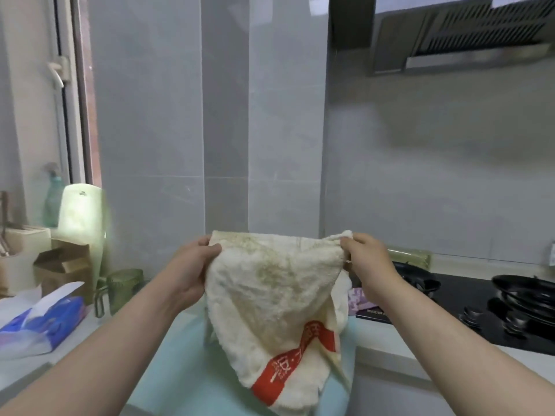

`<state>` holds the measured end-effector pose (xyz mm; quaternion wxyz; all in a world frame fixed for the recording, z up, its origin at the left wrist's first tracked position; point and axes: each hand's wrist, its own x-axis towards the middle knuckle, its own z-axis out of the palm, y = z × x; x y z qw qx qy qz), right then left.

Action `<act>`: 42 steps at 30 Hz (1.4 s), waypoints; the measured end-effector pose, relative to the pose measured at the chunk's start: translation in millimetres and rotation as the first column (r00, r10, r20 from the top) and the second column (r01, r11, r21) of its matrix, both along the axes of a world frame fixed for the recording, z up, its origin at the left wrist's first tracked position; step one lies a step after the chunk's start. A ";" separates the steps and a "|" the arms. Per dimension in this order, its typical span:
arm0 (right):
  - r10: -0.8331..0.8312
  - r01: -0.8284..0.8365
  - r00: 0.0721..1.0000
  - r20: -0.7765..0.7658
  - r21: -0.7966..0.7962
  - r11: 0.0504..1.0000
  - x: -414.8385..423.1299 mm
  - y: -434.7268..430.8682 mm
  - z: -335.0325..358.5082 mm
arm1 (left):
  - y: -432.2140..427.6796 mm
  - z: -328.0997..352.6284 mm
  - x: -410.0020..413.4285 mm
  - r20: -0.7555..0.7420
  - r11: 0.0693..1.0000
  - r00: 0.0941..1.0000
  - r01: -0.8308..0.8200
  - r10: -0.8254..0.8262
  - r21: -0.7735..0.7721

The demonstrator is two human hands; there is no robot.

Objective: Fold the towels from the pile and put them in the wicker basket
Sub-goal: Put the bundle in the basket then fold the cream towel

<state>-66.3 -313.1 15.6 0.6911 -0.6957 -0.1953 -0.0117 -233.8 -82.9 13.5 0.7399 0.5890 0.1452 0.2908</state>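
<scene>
The left hand (pixel 192 268) grips one upper corner of the towel (pixel 276 310), thumb across the front face and fingers behind the cloth. The right hand (pixel 365 259) pinches the opposite upper corner, bunched between thumb and fingertips. Both hands hold the towel in the air at lower centre of the frame, above a pale blue surface (pixel 180 355).

Risk assessment:
- The top edge sags between the hands rather than running taut. A fold started from this state would likely come out uneven.
- The right-hand pinch takes only a small tuft of cloth. A sharp shake could pull the corner free.
- The lower part hangs twisted, with one layer doubled behind the right side. If it is not shaken out first, the fold would probably trap a crease.
- The hob (pixel 450 319), at lower right of the frame, lies near the hanging edge; a wide swing could drag cloth across it.

Towel condition: cream terry cloth, with yellowish staining over the upper centre. A red band with white lettering crosses the lower part diagonally. The bottom edge runs out of frame.

The wicker basket is not in view.
</scene>
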 end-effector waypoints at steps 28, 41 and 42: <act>-0.010 0.050 0.973 0.232 -0.165 0.985 -47.5 -47.4 104.0 | 32.9 83.5 -57.2 0.048 0.968 0.973 -0.229 0.226 0.102; -0.103 0.128 0.948 0.301 -0.062 0.990 -55.8 -64.5 117.6 | 42.7 103.1 -80.4 -0.050 0.664 0.910 -0.262 0.411 0.700; -0.112 0.137 0.943 0.313 -0.060 0.989 -57.4 -65.4 119.0 | 42.7 105.7 -82.0 -0.022 0.593 0.894 -0.278 0.447 0.755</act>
